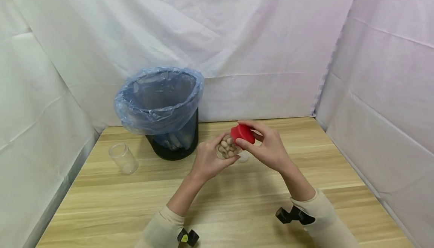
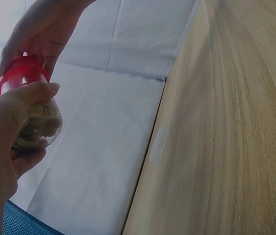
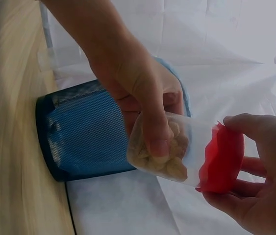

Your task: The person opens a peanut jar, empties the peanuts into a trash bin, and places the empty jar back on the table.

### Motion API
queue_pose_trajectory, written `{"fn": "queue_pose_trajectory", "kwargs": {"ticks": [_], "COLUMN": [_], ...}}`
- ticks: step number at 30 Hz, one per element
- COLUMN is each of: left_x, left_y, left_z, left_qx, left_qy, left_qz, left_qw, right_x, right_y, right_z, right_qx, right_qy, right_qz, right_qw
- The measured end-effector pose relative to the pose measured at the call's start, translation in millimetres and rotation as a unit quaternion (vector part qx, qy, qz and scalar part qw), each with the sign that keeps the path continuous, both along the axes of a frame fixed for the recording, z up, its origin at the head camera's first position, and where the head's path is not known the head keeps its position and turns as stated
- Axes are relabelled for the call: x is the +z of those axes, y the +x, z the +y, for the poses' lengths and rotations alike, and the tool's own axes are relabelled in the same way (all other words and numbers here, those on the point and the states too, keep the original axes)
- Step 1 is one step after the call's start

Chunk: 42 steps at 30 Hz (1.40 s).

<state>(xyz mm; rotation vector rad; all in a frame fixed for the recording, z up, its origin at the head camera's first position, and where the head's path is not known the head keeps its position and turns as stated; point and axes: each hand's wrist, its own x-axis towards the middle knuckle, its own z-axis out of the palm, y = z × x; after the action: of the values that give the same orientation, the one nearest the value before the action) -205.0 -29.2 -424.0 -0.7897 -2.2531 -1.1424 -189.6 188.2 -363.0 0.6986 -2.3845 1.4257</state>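
My left hand (image 1: 209,161) grips a clear plastic jar (image 1: 222,153) that holds several pale, nut-like pieces (image 3: 169,164). Its thumb presses along the jar's side in the right wrist view. With thumb and fingertips, my right hand (image 1: 269,146) holds a red scalloped lid (image 1: 242,135) at the jar's mouth. The jar is tilted, held above the table. In the right wrist view the red lid (image 3: 222,159) covers the jar's end; whether it is screwed tight cannot be told.
A mesh waste bin (image 1: 190,131) with a blue plastic liner (image 1: 152,122) stands at the back left. Left of it, a lidless clear jar (image 1: 123,158) stands on the wooden table (image 1: 112,206). A small whitish disc (image 1: 243,157) lies below my hands. White cloth (image 1: 257,44) hangs around the table.
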Motion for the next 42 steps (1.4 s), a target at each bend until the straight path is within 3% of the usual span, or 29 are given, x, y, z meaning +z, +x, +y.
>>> {"fn": "queue_pose_trajectory", "kwargs": {"ticks": [9,24,32,42], "left_x": [6.4,2.3,1.2,5.1], "left_y": [-3.3,1.8,5.2,2.5], "left_z": [0.6,1.9,-2.1,-3.5], "left_qx": [0.01,0.007,0.018,0.001], "left_qy": [-0.021,-0.027,-0.027,-0.021], "left_qz": [0.04,0.038,0.031,0.029], "left_qw": [0.9989,0.9989,0.999,0.9994], "right_x": [4.6,-0.7,2.2,5.2], "right_y": [-2.3,3.5,3.2,-1.5], "right_z": [7.1,8.3,7.0,11.8], "right_qx": [-0.025,-0.051,-0.026,0.015], "right_qy": [0.008,0.0,0.013,0.005], "right_qz": [0.0,-0.028,-0.033,-0.025], "right_qw": [0.9996,0.9983,0.999,0.9996]}}
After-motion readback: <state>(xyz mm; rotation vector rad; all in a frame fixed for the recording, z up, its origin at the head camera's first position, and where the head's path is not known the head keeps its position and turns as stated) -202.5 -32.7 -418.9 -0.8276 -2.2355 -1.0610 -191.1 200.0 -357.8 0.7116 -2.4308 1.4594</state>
